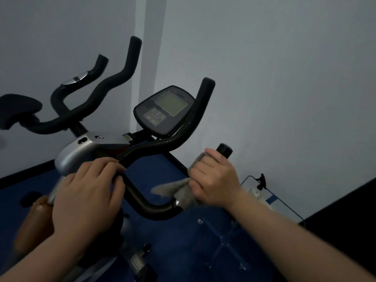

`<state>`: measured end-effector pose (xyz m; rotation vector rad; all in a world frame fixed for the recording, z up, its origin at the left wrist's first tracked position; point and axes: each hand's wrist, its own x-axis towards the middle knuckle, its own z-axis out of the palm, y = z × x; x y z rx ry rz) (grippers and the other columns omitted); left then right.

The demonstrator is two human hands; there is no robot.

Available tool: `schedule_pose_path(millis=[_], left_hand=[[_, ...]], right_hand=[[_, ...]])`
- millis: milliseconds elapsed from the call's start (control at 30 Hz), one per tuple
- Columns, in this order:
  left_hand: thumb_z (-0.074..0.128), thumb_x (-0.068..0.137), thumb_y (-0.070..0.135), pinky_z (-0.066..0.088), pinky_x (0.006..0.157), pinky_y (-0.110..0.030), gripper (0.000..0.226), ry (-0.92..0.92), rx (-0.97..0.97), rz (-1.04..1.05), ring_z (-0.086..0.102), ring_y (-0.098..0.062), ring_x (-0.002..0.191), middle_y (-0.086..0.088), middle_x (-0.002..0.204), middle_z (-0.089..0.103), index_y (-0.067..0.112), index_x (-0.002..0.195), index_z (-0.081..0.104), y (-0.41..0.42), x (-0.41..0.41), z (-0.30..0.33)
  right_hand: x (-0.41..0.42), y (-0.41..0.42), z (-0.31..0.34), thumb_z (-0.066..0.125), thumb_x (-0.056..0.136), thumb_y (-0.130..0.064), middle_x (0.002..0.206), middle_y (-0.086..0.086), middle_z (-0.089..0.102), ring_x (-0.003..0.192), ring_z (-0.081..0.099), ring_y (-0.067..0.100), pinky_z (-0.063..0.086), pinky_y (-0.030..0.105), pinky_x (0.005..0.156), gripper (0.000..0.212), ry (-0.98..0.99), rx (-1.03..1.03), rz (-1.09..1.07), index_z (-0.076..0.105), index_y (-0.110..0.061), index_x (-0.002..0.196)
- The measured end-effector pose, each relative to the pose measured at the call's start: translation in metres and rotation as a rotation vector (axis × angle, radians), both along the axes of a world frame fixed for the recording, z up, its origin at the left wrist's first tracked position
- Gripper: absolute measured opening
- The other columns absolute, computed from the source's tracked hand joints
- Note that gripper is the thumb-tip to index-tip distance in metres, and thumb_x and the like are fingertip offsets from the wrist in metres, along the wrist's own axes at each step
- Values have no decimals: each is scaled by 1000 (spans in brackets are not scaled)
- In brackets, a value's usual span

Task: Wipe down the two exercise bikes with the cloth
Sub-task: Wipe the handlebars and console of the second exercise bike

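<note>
The near exercise bike has a black curved handlebar [154, 208] and a dark console [164, 109] with a grey screen. My right hand [213, 180] is wrapped around the handlebar's right grip with a grey cloth [173, 190] pressed between palm and bar; the grip's black end cap [224, 150] sticks out above my fingers. My left hand [87, 192] grasps the handlebar near its middle, beside the silver stem housing [77, 153]. A second bike's black handlebars [114, 82] stand behind to the left.
A black saddle [18, 107] of the far bike shows at the left edge. Blue floor [183, 251] lies below. A pale wall [264, 78] is close behind. A blue wire frame [284, 202] and a dark panel [345, 216] are at right.
</note>
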<state>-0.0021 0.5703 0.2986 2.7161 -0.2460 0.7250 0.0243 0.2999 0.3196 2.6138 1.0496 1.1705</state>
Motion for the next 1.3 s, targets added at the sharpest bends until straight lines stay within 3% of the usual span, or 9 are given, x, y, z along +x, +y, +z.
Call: schedule_pose_path(millis=[100,233,467,600,700,800,900,1067,1300], left_hand=[[36,88,36,43,69,-40,37,3,0,9,60,-27,94,-1,108,65,18,100,67,0,1,0],[36,87,35,41,68,-39,38,1,-22,52,61,-28,93,-3,107,66,16,99,67,-3,1,0],[35,87,37,42,67,-39,39,6,-16,69,61,-27,92,-1,106,66,17,99,67,-3,0,1],[37,87,36,43,66,-37,37,2,-20,55,60,-26,90,0,106,65,17,99,67,-3,1,2],[38,87,36,41,66,-36,34,-6,-30,70,60,-25,91,0,105,65,19,98,66,-4,1,0],[39,86,36,38,66,-34,32,-19,-43,76,59,-24,91,1,105,65,21,99,64,-3,2,-1],[42,86,33,39,69,-35,27,-43,-63,69,58,-23,92,1,104,64,21,99,63,-3,1,-3],[43,87,25,33,70,-30,23,-73,-84,59,59,-20,88,2,102,64,20,98,63,5,-5,-7],[39,89,25,32,68,-29,23,-68,-210,155,57,-15,82,6,92,63,24,95,61,8,-9,-13]], right_hand=[[20,-21,41,50,88,-26,60,4,63,58,57,24,52,32,70,34,-39,-204,6,65,-13,61],[25,-32,54,40,90,-31,50,6,56,43,51,26,38,31,42,47,116,293,-248,61,-6,57],[4,39,11,34,100,-34,91,-3,57,83,55,14,50,34,68,28,167,1237,-420,56,-16,96],[3,14,19,50,94,-17,80,5,64,84,57,22,33,44,110,22,54,489,-262,65,-8,79],[-13,1,10,57,89,-13,72,5,67,73,61,22,33,45,110,19,110,156,-104,67,-10,73],[-35,35,-11,56,86,-14,64,3,64,60,58,22,50,38,83,19,209,103,-5,65,-14,69],[-46,80,-16,52,87,-21,51,-1,54,45,50,19,42,30,55,24,304,-16,-101,57,-17,63],[-50,48,3,42,94,-38,68,-2,59,68,53,19,45,35,84,32,474,-190,-74,59,-19,76],[-38,133,-13,20,101,-47,74,3,68,64,63,22,22,27,46,48,615,-84,-495,55,-15,96]])
